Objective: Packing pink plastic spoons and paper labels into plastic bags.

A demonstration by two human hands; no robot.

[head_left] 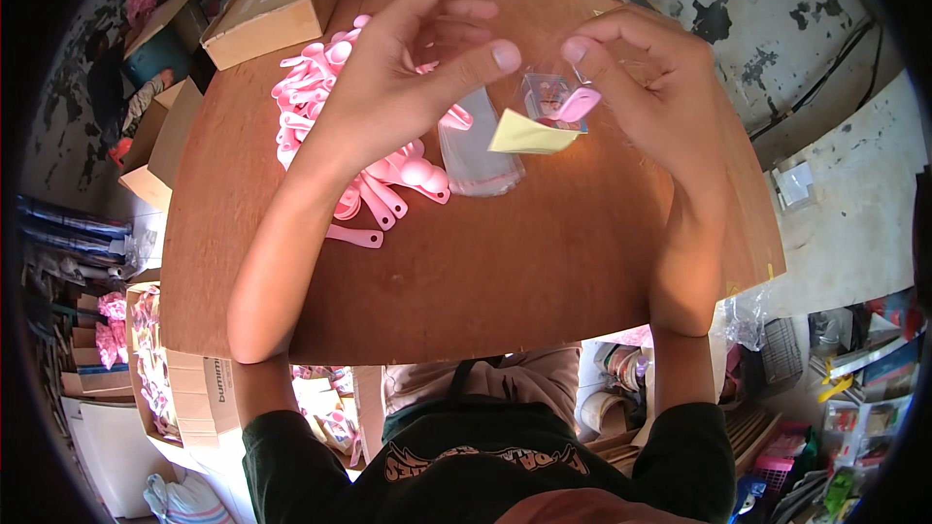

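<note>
Above the counter (466,272), your right hand (646,87) pinches a small clear bag (546,95) with a pink spoon (579,103) and yellow card (529,134) at its mouth, held high for sight; your left hand (408,63) hovers beside it, grip wide, fingers spread, holding nothing; a pink spoon pile (335,107) and a stack of clear bags (478,155) lie beneath, within reach; near counter half bare; cardboard box (277,10) crowds the far left edge.

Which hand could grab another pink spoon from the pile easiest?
Probably the left hand. It looks empty, with fingers spread, and it hangs right over the pile of pink spoons. The right hand is busy pinching a small clear bag with a pink spoon and yellow card in it.
</note>
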